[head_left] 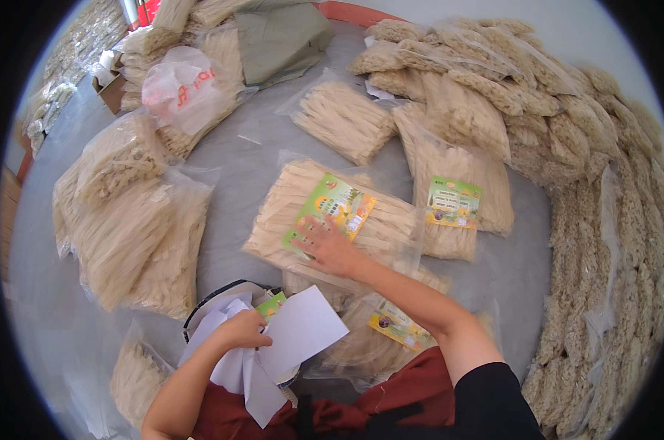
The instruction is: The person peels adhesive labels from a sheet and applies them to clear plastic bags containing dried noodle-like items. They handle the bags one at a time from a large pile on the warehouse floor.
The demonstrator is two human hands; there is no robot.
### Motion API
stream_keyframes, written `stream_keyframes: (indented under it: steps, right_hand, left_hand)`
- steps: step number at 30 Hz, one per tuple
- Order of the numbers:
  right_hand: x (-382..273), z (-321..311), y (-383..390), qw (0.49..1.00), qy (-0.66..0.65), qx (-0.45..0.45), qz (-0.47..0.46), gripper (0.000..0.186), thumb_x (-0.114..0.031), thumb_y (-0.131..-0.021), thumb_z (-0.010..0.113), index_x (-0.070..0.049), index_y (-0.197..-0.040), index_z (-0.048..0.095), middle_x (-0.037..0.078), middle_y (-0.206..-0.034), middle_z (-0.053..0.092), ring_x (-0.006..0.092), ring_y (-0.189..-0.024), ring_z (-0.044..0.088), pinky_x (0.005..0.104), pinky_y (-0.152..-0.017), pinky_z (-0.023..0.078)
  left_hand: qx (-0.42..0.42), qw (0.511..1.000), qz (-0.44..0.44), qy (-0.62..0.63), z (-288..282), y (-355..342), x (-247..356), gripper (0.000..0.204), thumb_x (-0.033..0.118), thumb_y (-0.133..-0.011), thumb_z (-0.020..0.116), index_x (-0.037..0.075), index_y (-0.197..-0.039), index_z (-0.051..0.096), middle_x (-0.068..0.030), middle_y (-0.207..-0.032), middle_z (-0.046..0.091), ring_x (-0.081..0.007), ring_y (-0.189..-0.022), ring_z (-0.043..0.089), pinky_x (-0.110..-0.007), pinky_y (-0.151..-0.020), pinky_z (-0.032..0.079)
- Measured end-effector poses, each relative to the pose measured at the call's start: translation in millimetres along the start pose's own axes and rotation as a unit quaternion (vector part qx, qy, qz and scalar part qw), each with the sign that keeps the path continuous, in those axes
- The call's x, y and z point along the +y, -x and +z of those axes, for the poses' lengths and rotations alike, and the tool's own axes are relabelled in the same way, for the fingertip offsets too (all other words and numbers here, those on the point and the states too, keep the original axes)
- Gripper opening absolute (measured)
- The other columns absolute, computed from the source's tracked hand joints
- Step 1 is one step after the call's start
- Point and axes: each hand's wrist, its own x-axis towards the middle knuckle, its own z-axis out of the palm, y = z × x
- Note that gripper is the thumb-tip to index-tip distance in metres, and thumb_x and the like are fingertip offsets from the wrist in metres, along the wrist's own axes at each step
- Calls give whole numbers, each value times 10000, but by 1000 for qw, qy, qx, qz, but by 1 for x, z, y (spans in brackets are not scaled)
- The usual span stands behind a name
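A clear bag of pale flat dried strips [387, 227] lies in the middle, with a green and yellow label [347, 202] on top. My right hand [321, 246] is on that label, fingers spread. My left hand [248, 330] has its fingers closed on white paper sheets [310, 326] lower down, over a dark-rimmed container [200, 312]. More green labels [272, 304] show among the papers. Another labelled bag [398, 330] lies partly beneath my right forearm.
Bags of strips are piled at left [127, 235]; another [343, 121] is behind, and a labelled one [453, 202] right. Stacked bags of crinkled pieces [581, 293] curve along the right. A grey-green sheet [281, 44] and cardboard box [108, 92] sit at back.
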Motion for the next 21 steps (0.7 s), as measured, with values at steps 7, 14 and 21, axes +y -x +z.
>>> stream_keyframes:
  steps: [7, 14, 21]
  right_hand:
    - [-13, 21, 20, 996, 65, 22, -65, 532, -326, -845, 548, -146, -1332, 433, 82, -1462, 295, 287, -1382, 190, 550, -1097, 121]
    - [6, -2, 49, 992, -102, 63, 33, 533, -305, -885, 484, -124, -1375, 376, 122, -1461, 284, 326, -1362, 228, 587, -1066, 148]
    - [69, -1, 96, 936, 26, 116, 332, 654, -379, -840, 573, -137, -1399, 335, 153, -1474, 246, 370, -1342, 250, 569, -1051, 191]
  left_hand:
    - [65, 998, 13, -24, -11, -5, 19, 365, 277, -610, 650, -55, -763, 646, -264, -706, 612, -354, -674, 618, -395, -668, 486]
    - [180, 975, 103, 80, -7, -7, 9, 292, 154, -591, 628, -40, -807, 655, -228, -679, 602, -319, -656, 597, -367, -634, 468]
    - [165, 957, 31, 235, -22, -9, 36, 150, 29, -609, 569, -56, -717, 630, -64, -582, 580, -129, -578, 539, -285, -562, 441]
